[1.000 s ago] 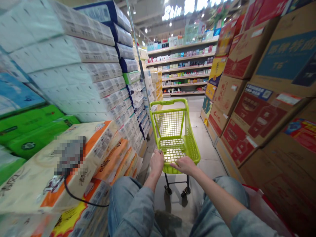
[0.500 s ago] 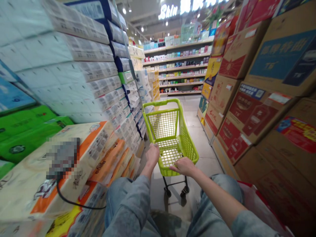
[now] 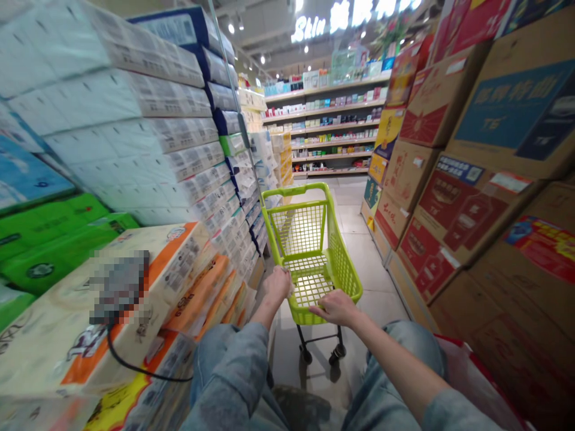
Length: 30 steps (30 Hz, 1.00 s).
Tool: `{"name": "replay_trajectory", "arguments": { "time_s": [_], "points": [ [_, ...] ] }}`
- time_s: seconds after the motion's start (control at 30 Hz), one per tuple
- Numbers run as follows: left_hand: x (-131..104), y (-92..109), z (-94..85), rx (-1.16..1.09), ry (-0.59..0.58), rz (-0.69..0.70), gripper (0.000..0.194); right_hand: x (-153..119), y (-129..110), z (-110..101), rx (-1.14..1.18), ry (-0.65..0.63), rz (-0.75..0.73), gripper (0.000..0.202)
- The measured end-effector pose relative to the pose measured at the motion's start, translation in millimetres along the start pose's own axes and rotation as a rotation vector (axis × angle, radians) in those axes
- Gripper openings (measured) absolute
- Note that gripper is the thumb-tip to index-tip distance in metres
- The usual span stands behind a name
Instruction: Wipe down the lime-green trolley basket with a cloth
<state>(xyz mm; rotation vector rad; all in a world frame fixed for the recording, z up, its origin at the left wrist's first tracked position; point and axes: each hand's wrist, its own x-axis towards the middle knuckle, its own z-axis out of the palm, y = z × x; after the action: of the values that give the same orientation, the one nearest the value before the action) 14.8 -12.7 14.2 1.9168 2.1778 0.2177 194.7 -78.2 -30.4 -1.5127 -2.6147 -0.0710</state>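
Observation:
A small lime-green shopping cart stands on its wheels between my knees, its basket holding nothing that I can see. My left hand is closed on the left side of the cart's near rim. On the near edge, further right, my right hand wraps its fingers over the rim, thumb pointing left. Both forearms reach forward from rolled denim sleeves.
Tissue packs rise in a tall stack on the left. A blurred-out device with a black cable lies on a cream-and-orange pack. Cardboard boxes line the right side. Stocked shelves stand ahead across the tiled floor.
The view has shifted slightly, so the surroundings sit a little further right and lower. Both hands keep their hold on the cart, which stays in nearly the same place before me.

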Motion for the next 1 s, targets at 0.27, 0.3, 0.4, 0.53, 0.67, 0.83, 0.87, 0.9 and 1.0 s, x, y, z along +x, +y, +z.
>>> {"name": "replay_trajectory", "arguments": {
  "time_s": [0.27, 0.3, 0.4, 0.53, 0.67, 0.83, 0.87, 0.9, 1.0],
  "points": [
    [45.8, -25.5, 17.3, -0.338, 0.244, 0.061, 0.04, -0.8, 7.3, 0.0, 0.009, -0.016, 0.013, 0.074],
    [47.1, -33.2, 20.9, -0.384, 0.331, 0.092, 0.04, -1.3, 8.5, 0.1, 0.011, -0.015, 0.014, 0.074],
    [40.2, -47.6, 27.5, -0.508, 0.511, 0.314, 0.041, -2.2, 10.4, 1.3, 0.01, -0.003, 0.01, 0.073],
    [5.3, -41.0, 32.3, -0.524, 0.348, 0.808, 0.03, -0.9, 11.0, 2.5, -0.002, 0.012, 0.007, 0.072],
    [-38.4, -34.6, 40.5, -0.509, 0.242, 0.903, 0.026, -1.2, 15.3, 1.1, -0.001, 0.009, -0.005, 0.071],
    [-56.7, -42.7, 40.9, -0.338, 0.153, 1.008, 0.027, -5.3, 21.6, 0.0, 0.001, 0.018, -0.015, 0.07],
    [-53.2, -43.5, 38.5, -0.298, 0.153, 1.026, 0.028, -5.6, 21.6, 0.4, 0.001, 0.025, -0.016, 0.069],
    [-47.7, -43.6, 35.4, -0.26, 0.159, 1.035, 0.029, -5.6, 21.2, 0.9, 0.002, 0.032, -0.016, 0.068],
    [-23.9, -40.9, 25.5, -0.167, 0.202, 0.999, 0.031, -3.4, 18.2, 2.6, -0.002, 0.047, -0.02, 0.067]
  ]
}}
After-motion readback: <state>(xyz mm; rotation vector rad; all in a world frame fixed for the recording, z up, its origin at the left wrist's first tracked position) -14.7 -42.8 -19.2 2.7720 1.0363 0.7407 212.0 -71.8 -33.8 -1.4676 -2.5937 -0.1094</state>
